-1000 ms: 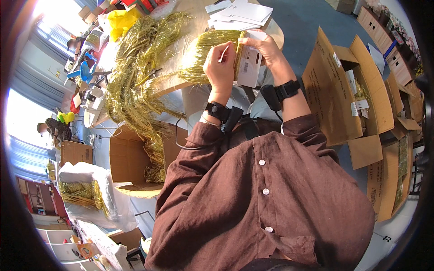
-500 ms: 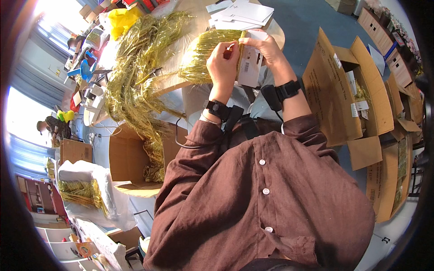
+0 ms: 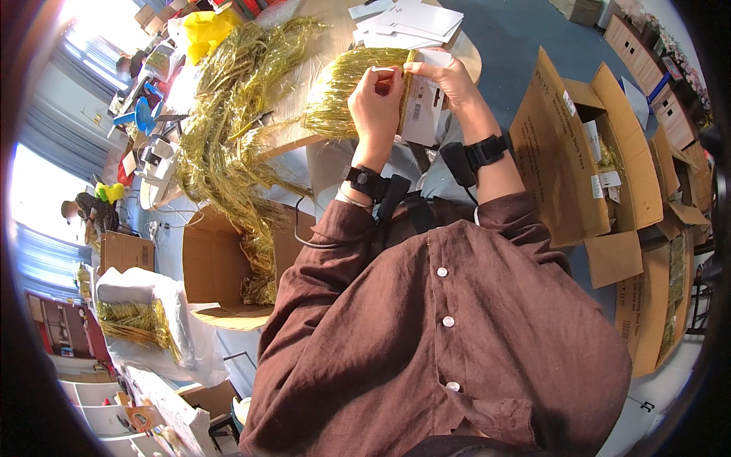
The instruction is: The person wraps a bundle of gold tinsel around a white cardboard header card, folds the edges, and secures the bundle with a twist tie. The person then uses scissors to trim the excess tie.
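Observation:
A bundle of gold tinsel fringe [image 3: 343,87] lies over the table's near edge, its strands running left from a straight top band. A white hang card [image 3: 421,110] with a barcode and a dark slot sits along that band. My right hand [image 3: 449,82] is closed on the card and band at their far end, thumb on top. Over the fringe beside the band, my left hand [image 3: 376,103] has its fingers curled into a pinch. Something small and pale shows at those fingertips, too small to name.
Loose gold tinsel [image 3: 228,99] spreads over the table [image 3: 293,137] and hangs into an open cardboard box [image 3: 209,263]. White cards [image 3: 411,21] are stacked at the table's far side. To the right stand open cartons [image 3: 560,152]. Plastic-wrapped tinsel [image 3: 137,324] lies lower left. Other people are at far left.
My left hand's fingers have curled in a little further at the band. My right hand and the tinsel bundle have hardly moved.

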Motion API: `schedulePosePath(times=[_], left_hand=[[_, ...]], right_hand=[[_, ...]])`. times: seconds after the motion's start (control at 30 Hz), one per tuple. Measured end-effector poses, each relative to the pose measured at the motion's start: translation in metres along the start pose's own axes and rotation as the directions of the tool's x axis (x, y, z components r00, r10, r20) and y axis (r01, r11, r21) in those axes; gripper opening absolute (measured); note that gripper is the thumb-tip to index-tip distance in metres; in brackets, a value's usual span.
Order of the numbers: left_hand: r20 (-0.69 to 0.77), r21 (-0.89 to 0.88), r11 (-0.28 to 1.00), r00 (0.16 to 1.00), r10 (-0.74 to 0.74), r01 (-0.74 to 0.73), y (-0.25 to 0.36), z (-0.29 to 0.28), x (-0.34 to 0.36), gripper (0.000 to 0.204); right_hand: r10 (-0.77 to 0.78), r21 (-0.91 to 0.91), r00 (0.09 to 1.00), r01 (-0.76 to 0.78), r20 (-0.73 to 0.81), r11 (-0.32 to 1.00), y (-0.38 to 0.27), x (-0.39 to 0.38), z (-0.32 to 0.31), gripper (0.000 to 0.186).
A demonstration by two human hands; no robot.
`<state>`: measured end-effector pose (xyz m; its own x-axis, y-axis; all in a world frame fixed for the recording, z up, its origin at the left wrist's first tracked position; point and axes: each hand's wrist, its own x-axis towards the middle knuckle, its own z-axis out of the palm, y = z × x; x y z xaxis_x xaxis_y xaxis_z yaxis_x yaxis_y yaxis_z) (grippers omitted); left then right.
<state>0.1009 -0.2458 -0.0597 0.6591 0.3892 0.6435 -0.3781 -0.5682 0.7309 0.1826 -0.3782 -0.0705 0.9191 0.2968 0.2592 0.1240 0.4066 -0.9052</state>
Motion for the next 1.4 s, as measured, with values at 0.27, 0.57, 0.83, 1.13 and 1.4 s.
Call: schedulePosePath(times=[0.27,0.57,0.83,1.13,1.4], left_hand=[[-0.018,0.033,0.998,0.998,0.061,-0.061,-0.0019,-0.0001,-0.0016,0.013],[0.002,0.039,0.991,0.991,0.131,-0.131,-0.006,-0.002,-0.0057,0.012],[0.033,-0.033,0.999,0.999,-0.017,0.018,-0.0051,-0.0048,-0.0056,0.015],[0.048,0.03,0.996,0.995,0.086,-0.087,-0.003,-0.0052,-0.007,0.016],[0.052,0.074,0.991,0.993,0.107,-0.11,-0.0061,-0.0072,-0.0064,0.015]], right_hand=[[0.058,0.022,0.998,-0.058,-0.015,0.998,-0.0022,-0.0009,0.0002,0.043],[0.047,0.018,0.999,-0.047,-0.016,0.999,-0.003,-0.0021,0.0007,0.048],[0.055,0.004,0.998,-0.055,0.02,0.998,-0.0071,-0.0052,0.0009,0.048],[0.041,0.015,0.999,-0.042,0.014,0.999,-0.0014,-0.0025,-0.0007,0.044],[0.044,0.035,0.998,-0.045,0.042,0.998,-0.0053,-0.0021,0.0002,0.042]])
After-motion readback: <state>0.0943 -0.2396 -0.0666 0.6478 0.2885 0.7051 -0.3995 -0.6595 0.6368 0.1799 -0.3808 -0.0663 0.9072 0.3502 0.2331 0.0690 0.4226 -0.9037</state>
